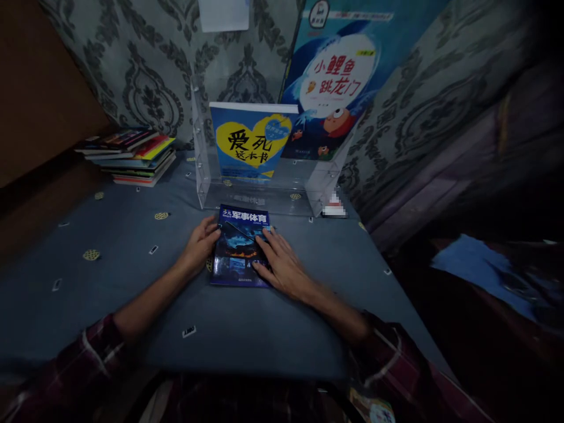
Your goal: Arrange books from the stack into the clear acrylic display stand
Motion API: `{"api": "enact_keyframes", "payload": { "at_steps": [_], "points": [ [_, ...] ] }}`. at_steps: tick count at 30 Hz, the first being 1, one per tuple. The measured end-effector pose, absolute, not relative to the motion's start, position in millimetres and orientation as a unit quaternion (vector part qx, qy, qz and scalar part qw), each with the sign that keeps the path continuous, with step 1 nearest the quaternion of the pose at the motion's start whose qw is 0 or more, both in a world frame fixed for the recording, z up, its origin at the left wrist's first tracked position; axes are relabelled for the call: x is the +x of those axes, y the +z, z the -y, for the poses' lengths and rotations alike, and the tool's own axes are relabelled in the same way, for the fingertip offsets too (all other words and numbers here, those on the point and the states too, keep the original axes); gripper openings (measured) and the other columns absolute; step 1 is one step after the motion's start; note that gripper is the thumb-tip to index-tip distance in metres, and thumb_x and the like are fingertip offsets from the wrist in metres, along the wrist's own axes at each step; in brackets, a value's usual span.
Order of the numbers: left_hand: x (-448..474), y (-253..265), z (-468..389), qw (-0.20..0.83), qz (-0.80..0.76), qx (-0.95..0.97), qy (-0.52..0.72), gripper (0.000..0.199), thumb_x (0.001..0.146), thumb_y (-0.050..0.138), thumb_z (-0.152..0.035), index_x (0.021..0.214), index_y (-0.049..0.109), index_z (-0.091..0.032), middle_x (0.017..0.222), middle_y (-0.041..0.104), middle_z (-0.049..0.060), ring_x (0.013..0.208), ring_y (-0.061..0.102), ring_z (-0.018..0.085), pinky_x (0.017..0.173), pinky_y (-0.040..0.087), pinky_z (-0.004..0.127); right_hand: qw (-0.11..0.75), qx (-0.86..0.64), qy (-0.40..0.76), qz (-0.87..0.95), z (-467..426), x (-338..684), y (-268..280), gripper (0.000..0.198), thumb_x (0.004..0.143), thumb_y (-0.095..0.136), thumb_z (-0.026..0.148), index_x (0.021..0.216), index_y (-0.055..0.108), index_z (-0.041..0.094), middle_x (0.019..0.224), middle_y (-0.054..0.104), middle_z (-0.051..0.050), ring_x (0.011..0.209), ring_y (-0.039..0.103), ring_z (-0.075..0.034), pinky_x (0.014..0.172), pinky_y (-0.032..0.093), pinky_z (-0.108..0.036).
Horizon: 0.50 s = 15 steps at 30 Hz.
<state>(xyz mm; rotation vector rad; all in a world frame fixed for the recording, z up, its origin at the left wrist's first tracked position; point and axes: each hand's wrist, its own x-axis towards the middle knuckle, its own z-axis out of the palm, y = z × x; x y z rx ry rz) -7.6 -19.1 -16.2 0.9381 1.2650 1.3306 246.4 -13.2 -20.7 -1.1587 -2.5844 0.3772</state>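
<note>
A dark blue paperback book (240, 247) with white Chinese characters along its top lies face up and closed on the tablecloth. Beside its left edge rests my left hand (200, 241), its fingers loosely bent and their tips touching the edge. My right hand (282, 261) lies over the right side of the cover with its fingers spread, hiding part of that edge. Behind the book stands a clear acrylic rack (259, 200). It holds a blue book with a yellow heart (249, 144) and a taller book with a red fish (332, 88), both upright.
A stack of books (136, 161) sits at the back left of the table (132, 247). Near the rack's right foot is a small pixelated object (335, 202). Patterned wallpaper (150, 64) rises behind. Off the table's right side lies a blue cloth-like item (480, 267).
</note>
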Motion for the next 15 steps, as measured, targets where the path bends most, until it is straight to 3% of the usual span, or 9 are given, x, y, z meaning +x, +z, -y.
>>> {"api": "enact_keyframes", "payload": {
  "at_steps": [3, 5, 10, 15],
  "points": [
    [1, -14, 22, 0.592, -0.498, 0.319, 0.548, 0.041, 0.082, 0.073, -0.023, 0.122, 0.063, -0.016, 0.107, 0.077, 0.009, 0.096, 0.074, 0.022, 0.093, 0.06, 0.038, 0.143, -0.402, 0.14, 0.894, 14, 247, -19, 0.072, 0.105, 0.042, 0.06, 0.161, 0.04, 0.017, 0.171, 0.03, -0.017, 0.162, 0.018, -0.036, 0.129, 0.026, -0.061],
    [4, -9, 24, 0.626, -0.477, 0.292, 0.543, 0.034, 0.082, 0.074, -0.019, 0.115, 0.066, -0.015, 0.101, 0.078, 0.008, 0.088, 0.075, 0.021, 0.088, 0.062, 0.036, 0.141, -0.402, 0.154, 0.892, 14, 247, -17, 0.074, 0.105, 0.041, 0.062, 0.162, 0.038, 0.015, 0.172, 0.029, -0.018, 0.162, 0.018, -0.036, 0.129, 0.025, -0.061],
    [1, 2, 28, 0.645, -0.477, 0.255, 0.54, 0.033, 0.082, 0.077, -0.014, 0.115, 0.069, -0.016, 0.106, 0.079, 0.006, 0.089, 0.075, 0.018, 0.086, 0.062, 0.03, 0.163, -0.397, 0.193, 0.883, 14, 249, -16, 0.077, 0.104, 0.04, 0.064, 0.164, 0.032, 0.016, 0.173, 0.025, -0.017, 0.161, 0.02, -0.035, 0.129, 0.024, -0.061],
    [-1, 4, 30, 0.651, -0.476, 0.262, 0.53, 0.036, 0.085, 0.077, -0.016, 0.12, 0.069, -0.018, 0.11, 0.078, 0.005, 0.095, 0.076, 0.02, 0.091, 0.062, 0.033, 0.214, -0.39, 0.229, 0.866, 12, 256, -20, 0.076, 0.104, 0.044, 0.062, 0.165, 0.031, 0.02, 0.175, 0.02, -0.017, 0.16, 0.025, -0.035, 0.127, 0.031, -0.058]
  ]
}}
